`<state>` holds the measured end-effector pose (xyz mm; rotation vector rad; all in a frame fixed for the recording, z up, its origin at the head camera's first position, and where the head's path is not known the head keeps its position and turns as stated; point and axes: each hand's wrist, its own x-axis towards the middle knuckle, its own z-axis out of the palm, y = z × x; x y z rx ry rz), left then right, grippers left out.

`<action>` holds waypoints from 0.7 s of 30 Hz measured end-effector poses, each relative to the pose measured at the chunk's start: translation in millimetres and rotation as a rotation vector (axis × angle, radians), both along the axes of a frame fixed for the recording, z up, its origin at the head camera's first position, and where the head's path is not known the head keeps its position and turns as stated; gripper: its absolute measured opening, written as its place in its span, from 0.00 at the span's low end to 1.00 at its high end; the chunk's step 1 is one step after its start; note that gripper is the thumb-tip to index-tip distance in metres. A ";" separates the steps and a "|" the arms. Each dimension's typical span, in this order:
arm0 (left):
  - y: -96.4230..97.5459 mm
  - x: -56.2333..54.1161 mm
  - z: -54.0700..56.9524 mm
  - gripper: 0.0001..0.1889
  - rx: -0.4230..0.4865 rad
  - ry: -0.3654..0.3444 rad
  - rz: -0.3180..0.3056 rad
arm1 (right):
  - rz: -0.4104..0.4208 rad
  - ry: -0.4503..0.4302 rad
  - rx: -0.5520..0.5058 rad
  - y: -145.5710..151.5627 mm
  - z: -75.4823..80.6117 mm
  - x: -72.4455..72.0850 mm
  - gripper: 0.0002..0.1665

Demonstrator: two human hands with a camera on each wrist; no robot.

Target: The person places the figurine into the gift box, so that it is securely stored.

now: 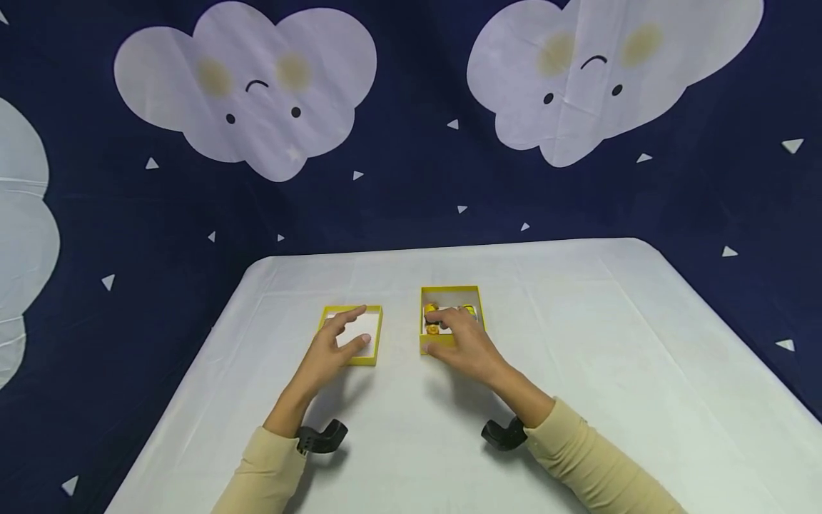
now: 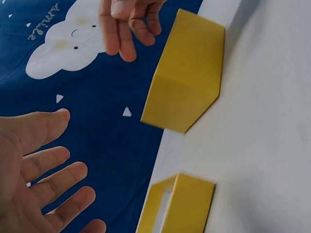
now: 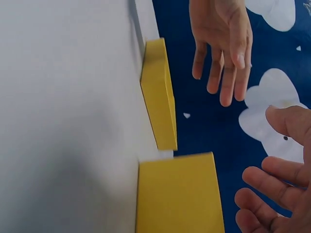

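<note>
A shallow yellow tray-like box part with a white inside lies at the left, and my left hand hovers over it, fingers spread and holding nothing. To its right stands a deeper yellow box with its top uncovered. Small yellow figures sit inside, partly hidden by my right hand. That hand is over the near side of the box with fingers loosely bent and nothing between them. In the right wrist view, the fingertips show apart from the deeper box.
Both box parts rest on a white-covered table. Behind it hangs a dark blue cloth printed with clouds and small white triangles. Black wrist mounts stick out from both sleeves.
</note>
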<state>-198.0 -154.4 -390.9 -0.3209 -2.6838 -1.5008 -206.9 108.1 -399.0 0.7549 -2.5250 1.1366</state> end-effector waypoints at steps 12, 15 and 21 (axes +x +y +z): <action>-30.4 7.2 -0.3 0.30 -0.006 -0.032 0.062 | 0.032 -0.129 0.026 -33.5 -2.1 10.9 0.31; -37.9 6.5 -2.2 0.30 0.005 -0.008 0.055 | 0.050 -0.136 0.036 -41.0 -5.5 11.1 0.32; -50.0 3.0 -7.0 0.31 0.007 0.029 0.048 | 0.112 -0.178 0.039 -53.0 -9.0 8.4 0.35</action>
